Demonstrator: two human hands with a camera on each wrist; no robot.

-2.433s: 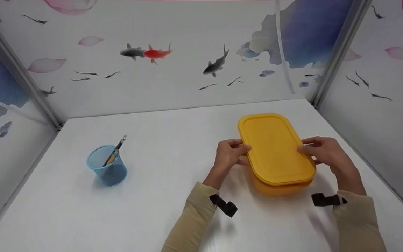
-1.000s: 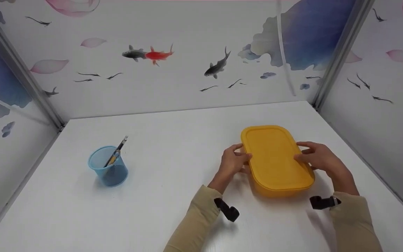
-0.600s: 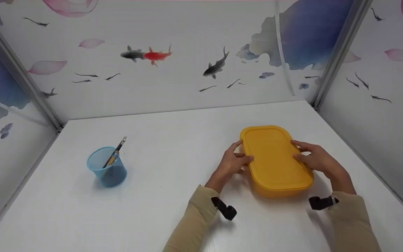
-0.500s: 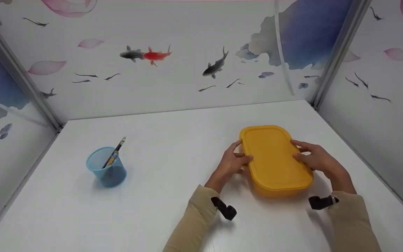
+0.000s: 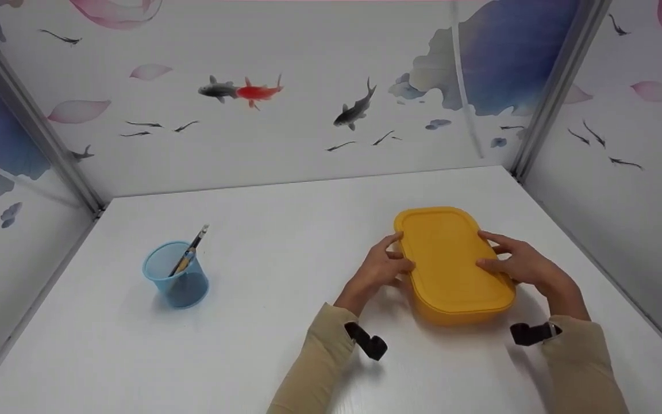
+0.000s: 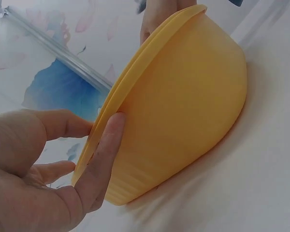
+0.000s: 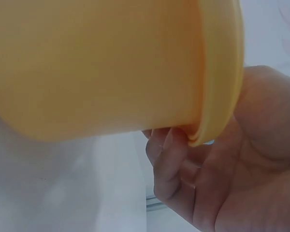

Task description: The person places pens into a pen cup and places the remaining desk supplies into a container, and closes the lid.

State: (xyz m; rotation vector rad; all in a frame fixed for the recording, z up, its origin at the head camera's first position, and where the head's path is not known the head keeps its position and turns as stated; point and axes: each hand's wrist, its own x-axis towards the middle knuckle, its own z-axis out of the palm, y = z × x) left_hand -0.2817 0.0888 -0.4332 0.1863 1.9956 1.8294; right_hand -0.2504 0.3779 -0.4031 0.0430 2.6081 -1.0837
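A yellow plastic food container (image 6: 179,96) stands on the right side of the white table, with its matching lid (image 5: 446,259) lying flat on top. My left hand (image 5: 378,265) grips the lid's left edge, thumb on top. In the left wrist view, a finger (image 6: 104,154) of it lies against the container's wall below the rim. On the opposite long side my right hand (image 5: 522,264) holds the lid's edge, with its thumb on top. The right wrist view shows its curled fingers (image 7: 170,162) beneath the rim.
A blue mesh pen cup (image 5: 176,276) with a few pens (image 5: 190,253) in it stands on the left of the white table (image 5: 285,253). White panels printed with fish (image 5: 256,91) and petals enclose the table at the back and both sides.
The lid was raised and tilted, with a gap at the near end; it has come down level on the container. My right thumb has shifted slightly inward on the lid.
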